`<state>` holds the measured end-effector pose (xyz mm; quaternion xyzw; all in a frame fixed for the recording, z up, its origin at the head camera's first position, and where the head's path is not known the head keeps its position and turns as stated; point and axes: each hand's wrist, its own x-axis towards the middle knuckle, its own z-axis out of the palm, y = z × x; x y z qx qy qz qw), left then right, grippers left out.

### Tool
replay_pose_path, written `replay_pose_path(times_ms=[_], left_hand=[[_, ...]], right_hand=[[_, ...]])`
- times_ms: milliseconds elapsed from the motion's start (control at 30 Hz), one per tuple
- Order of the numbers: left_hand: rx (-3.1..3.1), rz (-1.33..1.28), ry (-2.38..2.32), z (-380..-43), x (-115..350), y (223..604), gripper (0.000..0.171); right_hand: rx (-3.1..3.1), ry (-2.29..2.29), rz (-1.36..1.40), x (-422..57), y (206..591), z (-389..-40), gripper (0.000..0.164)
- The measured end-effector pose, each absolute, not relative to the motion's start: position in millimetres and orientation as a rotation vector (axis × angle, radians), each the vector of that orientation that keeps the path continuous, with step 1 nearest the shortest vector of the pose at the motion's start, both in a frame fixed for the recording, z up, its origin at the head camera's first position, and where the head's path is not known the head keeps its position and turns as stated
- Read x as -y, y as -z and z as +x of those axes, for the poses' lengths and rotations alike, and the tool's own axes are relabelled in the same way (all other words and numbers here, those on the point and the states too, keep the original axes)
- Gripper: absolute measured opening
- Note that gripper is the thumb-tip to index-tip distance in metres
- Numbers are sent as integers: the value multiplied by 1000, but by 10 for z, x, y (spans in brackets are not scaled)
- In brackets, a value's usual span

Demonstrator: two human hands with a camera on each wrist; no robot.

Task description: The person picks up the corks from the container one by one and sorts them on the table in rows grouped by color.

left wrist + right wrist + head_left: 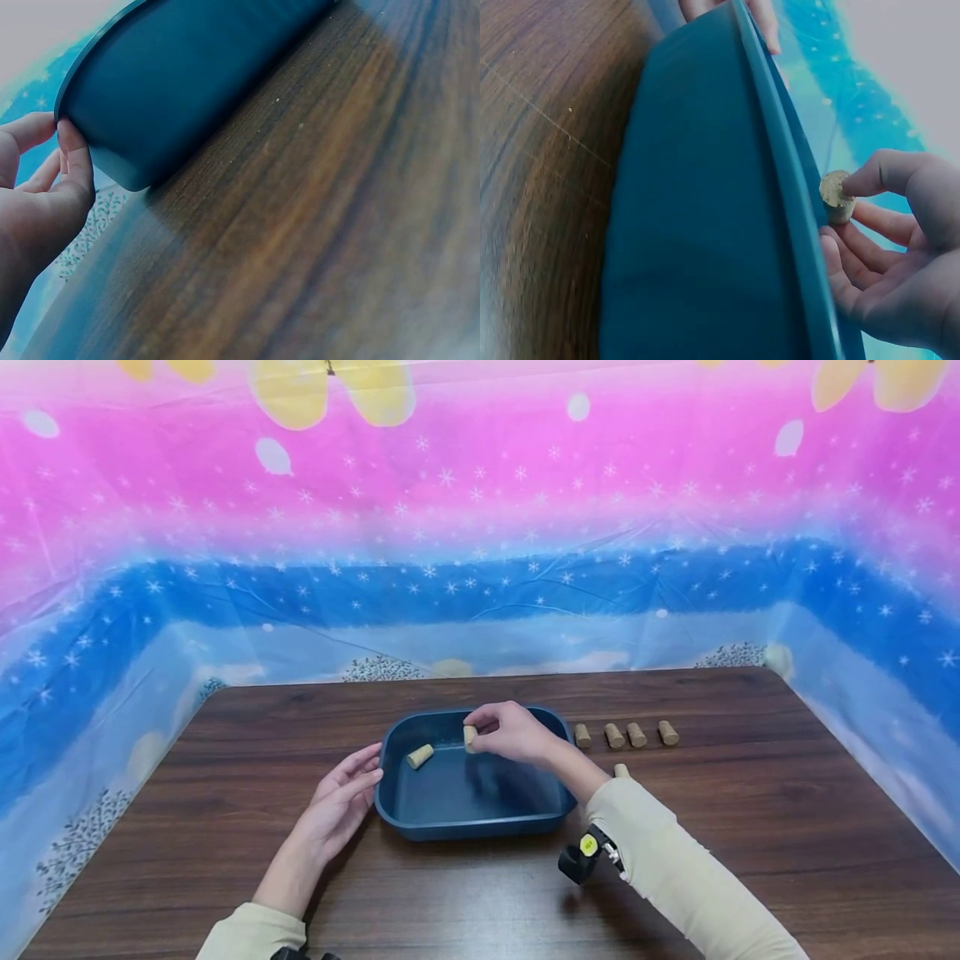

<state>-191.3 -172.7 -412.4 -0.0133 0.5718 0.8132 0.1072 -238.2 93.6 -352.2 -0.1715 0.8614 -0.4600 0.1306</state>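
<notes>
In the head view, a dark blue rectangular tray point(480, 827) sits on the wooden table. My left hand point(341, 802) is at its left end, fingertips and thumb touching the outside near the rim; the left wrist view shows those fingertips point(71, 135) at the tray's corner. My right hand point(517, 735) reaches over the tray and pinches a tapered cork stopper point(470, 739) between thumb and fingers, above the tray floor. The right wrist view shows the cork's round end point(836, 189) beside the rim. Another cork stopper point(420, 757) lies inside the tray, toward the left.
Right of the tray, several cork stoppers point(636, 735) stand in a loose row on the table point(720, 810). One more cork point(621, 770) is partly hidden behind the right sleeve. A patterned pink and blue cloth point(480, 585) surrounds the table at the back and sides.
</notes>
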Motion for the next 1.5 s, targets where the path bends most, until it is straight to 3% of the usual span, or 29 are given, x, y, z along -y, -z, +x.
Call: replay_pose_path(times_ms=[600,1367,1500], left_hand=[[-1678,-3,-2412,-1910,1726,4127,49],[-1616,-43,-2454,-1931,1738,4147,34],[-1630,-40,-2446,-1925,1733,4139,38]], right_hand=[[-2552,1346,-530,-1464,3488,-2352,39],[-2698,1345,-415,-2304,3578,-2275,38],[-2713,1338,-404,-2442,3611,-2246,38]])
